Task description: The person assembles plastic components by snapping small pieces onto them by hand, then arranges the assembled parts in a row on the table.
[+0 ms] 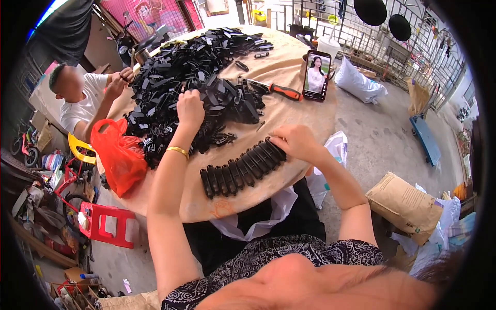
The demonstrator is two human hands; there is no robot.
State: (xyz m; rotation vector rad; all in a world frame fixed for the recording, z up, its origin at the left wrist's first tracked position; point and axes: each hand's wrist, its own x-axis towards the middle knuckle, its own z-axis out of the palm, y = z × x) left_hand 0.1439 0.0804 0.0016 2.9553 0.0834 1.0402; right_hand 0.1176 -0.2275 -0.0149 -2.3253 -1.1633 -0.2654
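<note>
A curved row of slim black plastic pieces (243,169) stands side by side near the table's front edge. At the row's right end my right hand (297,142) has its fingers closed on the last piece, thumb and fingertips against its top. Farther back, my left hand (190,109), with a gold bangle on the wrist, is at the near side of a large heap of loose black plastic parts (170,70). Its fingers are curled closed, and whatever lies between them is hidden by the back of the hand.
On the cloth-covered round table (310,121) lie a screwdriver (285,92) and an upright phone (316,75). A red plastic bag (120,160) hangs at the left edge. Across the left side, another person (82,98) works with both hands. A red stool (107,222) stands below.
</note>
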